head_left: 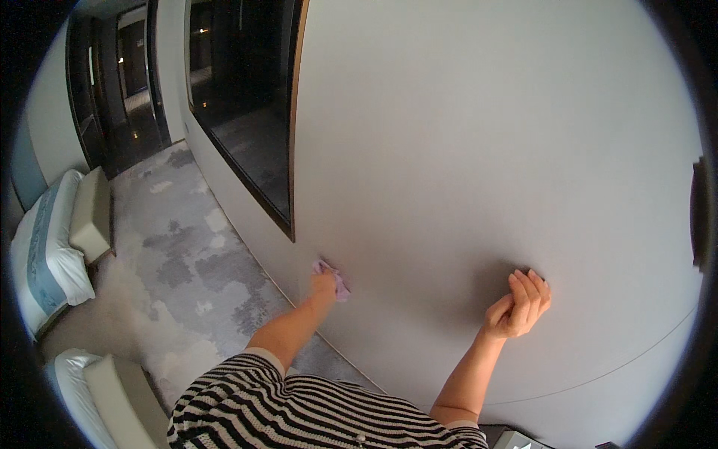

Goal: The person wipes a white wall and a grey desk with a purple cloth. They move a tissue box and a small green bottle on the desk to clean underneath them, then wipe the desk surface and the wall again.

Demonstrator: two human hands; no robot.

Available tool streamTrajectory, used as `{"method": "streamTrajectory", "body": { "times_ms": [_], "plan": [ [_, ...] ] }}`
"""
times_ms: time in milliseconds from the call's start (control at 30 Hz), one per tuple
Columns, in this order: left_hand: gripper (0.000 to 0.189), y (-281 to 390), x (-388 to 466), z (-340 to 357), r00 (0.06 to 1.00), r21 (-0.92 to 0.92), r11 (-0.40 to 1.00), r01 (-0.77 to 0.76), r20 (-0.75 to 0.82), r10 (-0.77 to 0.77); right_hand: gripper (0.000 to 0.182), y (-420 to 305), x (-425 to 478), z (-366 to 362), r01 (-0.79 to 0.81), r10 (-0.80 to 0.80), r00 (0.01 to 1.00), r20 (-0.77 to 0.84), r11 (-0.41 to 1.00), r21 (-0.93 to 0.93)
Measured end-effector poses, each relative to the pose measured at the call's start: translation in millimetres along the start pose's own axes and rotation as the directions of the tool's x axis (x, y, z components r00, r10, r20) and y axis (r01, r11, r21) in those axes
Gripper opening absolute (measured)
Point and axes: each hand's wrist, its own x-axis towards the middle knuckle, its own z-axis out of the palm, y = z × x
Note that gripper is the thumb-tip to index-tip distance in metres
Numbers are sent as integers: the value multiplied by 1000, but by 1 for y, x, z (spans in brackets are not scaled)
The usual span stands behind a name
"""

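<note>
My left hand (pixel 323 283) presses a crumpled pinkish-purple cloth (pixel 337 282) against the pale wall (pixel 415 168), a little below the lower corner of a dark glossy panel (pixel 247 101) in a thin frame. Farther right, my right hand (pixel 520 306) is raised close to the same wall, its fingers bent and held together, with a soft shadow beside it. No object shows in this hand; its palm side is partly hidden, and whether the fingertips touch the wall is unclear.
A patterned grey carpet (pixel 185 252) runs along the wall's foot at left. Two beds with white linen, one with a blue runner (pixel 42 252), have padded benches (pixel 92 213) at their ends. A dark doorway (pixel 132 73) stands at upper left; a dark object (pixel 698 216) is at the right edge.
</note>
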Motion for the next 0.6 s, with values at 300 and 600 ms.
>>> {"method": "streamTrajectory", "body": {
  "times_ms": [300, 600],
  "plan": [
    [53, 168, -171, 145, -171, -222, -64, -973, 503, 848, 28, 29, -2, -33, -148, 138, 986, -91, 983, -108],
    [37, 112, -154, 149, -578, -400, -422, -814, 486, 656, 30, 40, -11, -44, -121, 109, 991, -77, 975, -185]
  ]
}}
